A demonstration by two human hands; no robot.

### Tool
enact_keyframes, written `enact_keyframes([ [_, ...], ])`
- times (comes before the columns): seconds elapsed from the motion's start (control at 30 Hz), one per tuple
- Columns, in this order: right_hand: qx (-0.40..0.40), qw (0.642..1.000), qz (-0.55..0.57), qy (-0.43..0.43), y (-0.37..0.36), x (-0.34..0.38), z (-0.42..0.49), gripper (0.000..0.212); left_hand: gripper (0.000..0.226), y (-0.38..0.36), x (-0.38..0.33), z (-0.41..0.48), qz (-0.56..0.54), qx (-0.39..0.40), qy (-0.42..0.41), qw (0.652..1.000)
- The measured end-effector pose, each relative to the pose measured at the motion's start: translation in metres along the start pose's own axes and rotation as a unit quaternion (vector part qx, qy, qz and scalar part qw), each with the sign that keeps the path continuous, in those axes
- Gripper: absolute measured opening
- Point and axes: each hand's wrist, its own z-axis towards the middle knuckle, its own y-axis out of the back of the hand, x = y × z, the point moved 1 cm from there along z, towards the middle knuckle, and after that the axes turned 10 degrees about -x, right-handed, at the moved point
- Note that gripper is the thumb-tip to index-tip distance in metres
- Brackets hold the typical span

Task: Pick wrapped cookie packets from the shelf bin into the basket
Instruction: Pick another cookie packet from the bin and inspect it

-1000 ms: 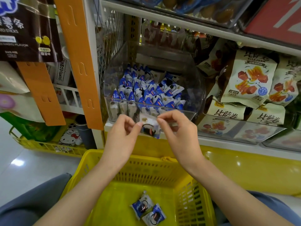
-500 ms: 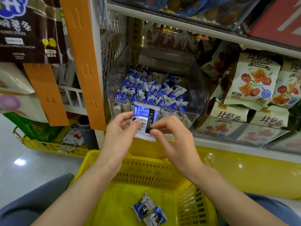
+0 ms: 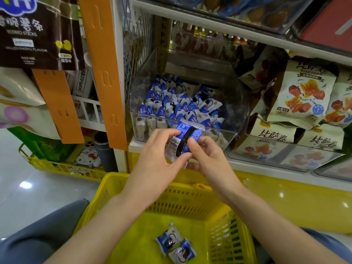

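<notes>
Shelf [image 3: 238, 34] fills the upper frame, white rails, wire mesh side panel on its left. Orange hanging strip [image 3: 102, 73] runs down in front of the shelf post; dark potato sticks bag [image 3: 38, 33] hangs top left. Yellow basket [image 3: 181, 202] sits low centre, just under the shelf edge, between the person's knees. Clear bin [image 3: 240, 103] stands on the shelf, open top, low front lip, loaded with a pile of blue-and-white cookie packets [image 3: 177, 103]. Cream snack bags [image 3: 301, 96] are stacked just right of the bin.

Left hand [image 3: 154, 161] and right hand [image 3: 207, 159] meet in front of the bin's lip, above the basket's far rim. Both have hold of one held packet [image 3: 185, 137]: left fingertips curl onto its upper left edge with the thumb underneath near the lower edge, right index finger and thumb pinch its lower right part. The held packet shows its back: blue, black seam strip down the middle, barcode at the left end. It is outside the bin and not in the basket.

Two loose packets [image 3: 168, 241] lie on the basket floor, touching each other, right of centre
</notes>
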Motion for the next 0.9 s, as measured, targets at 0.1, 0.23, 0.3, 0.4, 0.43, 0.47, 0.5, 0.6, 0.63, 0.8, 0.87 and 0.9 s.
enact_keyframes([
  [0.1,-0.003,0.999,-0.034,0.028,0.000,0.001,0.000,0.019,0.031,0.001,0.005,0.002,-0.020,0.001,0.017,1.000],
  [0.23,-0.019,0.994,-0.077,0.073,0.000,-0.002,0.002,0.015,0.030,0.002,0.006,0.002,-0.030,0.016,0.017,0.999],
  [0.3,-0.015,0.990,-0.102,0.098,-0.001,-0.006,0.002,0.018,0.029,0.004,0.006,0.000,0.003,0.015,0.000,1.000],
  [0.4,-0.013,0.978,-0.154,0.138,-0.001,-0.009,-0.001,0.019,0.030,0.008,0.004,-0.001,0.076,0.000,-0.050,0.996],
  [0.43,-0.011,0.973,-0.172,0.150,-0.001,-0.009,-0.001,0.019,0.030,0.009,0.004,-0.001,0.091,-0.002,-0.061,0.994],
  [0.47,-0.009,0.968,-0.192,0.160,-0.001,-0.010,-0.002,0.019,0.029,0.010,0.004,0.000,0.101,-0.002,-0.067,0.993],
  [0.5,-0.008,0.962,-0.213,0.169,-0.001,-0.011,-0.004,0.020,0.026,0.010,0.004,0.001,0.106,-0.001,-0.070,0.992],
  [0.6,-0.010,0.952,-0.240,0.188,-0.002,-0.012,-0.006,0.021,0.018,0.009,0.004,0.003,0.083,-0.006,-0.051,0.995],
  [0.63,-0.012,0.954,-0.234,0.186,-0.003,-0.012,-0.005,0.023,0.017,0.008,0.004,0.004,0.065,-0.009,-0.031,0.997],
  [0.8,0.010,0.979,-0.155,0.129,-0.004,-0.008,-0.001,0.047,0.024,0.002,0.002,0.006,-0.136,0.064,0.146,0.978],
  [0.87,-0.003,0.975,-0.174,0.139,-0.002,-0.007,0.000,0.060,0.030,-0.002,-0.001,0.002,-0.210,0.114,0.189,0.952],
  [0.9,-0.014,0.969,-0.194,0.151,-0.001,-0.008,0.000,0.065,0.029,-0.006,-0.002,-0.001,-0.209,0.126,0.185,0.952],
])
